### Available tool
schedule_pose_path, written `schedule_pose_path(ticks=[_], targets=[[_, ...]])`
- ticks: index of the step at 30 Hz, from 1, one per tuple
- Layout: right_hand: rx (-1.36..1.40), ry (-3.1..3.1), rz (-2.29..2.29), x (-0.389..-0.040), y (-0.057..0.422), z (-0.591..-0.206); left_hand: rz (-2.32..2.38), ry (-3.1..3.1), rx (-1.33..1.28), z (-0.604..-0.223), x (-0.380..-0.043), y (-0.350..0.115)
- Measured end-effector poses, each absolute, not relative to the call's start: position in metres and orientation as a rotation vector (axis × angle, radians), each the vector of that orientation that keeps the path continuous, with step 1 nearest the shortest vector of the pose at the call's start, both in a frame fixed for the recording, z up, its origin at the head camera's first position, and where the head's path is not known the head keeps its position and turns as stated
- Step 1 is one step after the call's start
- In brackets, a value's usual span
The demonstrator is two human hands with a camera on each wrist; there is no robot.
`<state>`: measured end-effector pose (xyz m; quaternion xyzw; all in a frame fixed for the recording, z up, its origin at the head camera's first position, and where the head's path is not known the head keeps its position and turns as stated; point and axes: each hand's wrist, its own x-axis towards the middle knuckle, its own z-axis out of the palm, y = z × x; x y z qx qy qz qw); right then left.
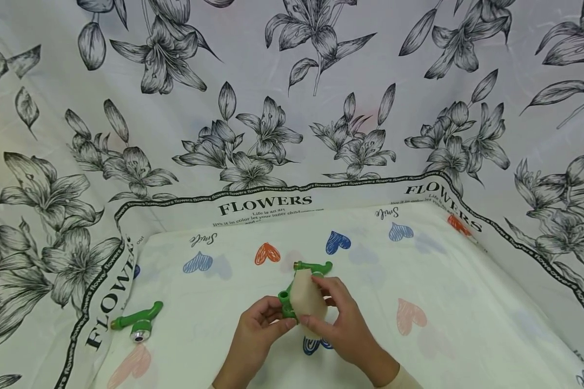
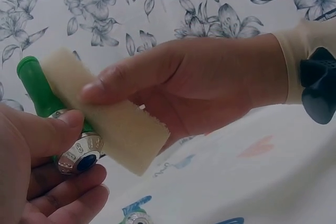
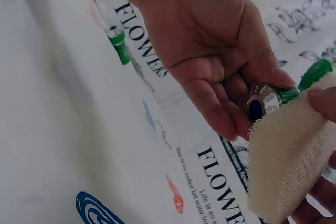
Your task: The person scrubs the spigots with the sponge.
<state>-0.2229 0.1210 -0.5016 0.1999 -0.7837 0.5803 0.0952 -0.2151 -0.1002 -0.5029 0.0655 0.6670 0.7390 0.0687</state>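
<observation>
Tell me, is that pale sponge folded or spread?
Spread: the pale sponge shows as one flat slab, no fold visible in either wrist view.

place: room type unclear, cloth-screened | flower-print drapes [image 1: 253, 70] hung as walls | heart-print cloth [image 1: 376, 289] spread below

Through my camera I see a white, heart-printed, cloth-covered counter [image 1: 472, 324]; behind it and along both sides hangs a white fabric wall [image 1: 253, 70] with black line-drawn lilies.
</observation>
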Motion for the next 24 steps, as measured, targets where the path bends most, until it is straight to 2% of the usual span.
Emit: schedule_pose_path(ticks=[16,24], targets=[[0.412,-2.352,1.661,-0.235,0.129,-0.511,2.192,1.987,0.283,-0.502,-0.215,-0.101],[0.473,-2.341,1.782,-0.228,0.123,-0.510,2.224,2.000,0.220,-0.504,-0.214,-0.100]])
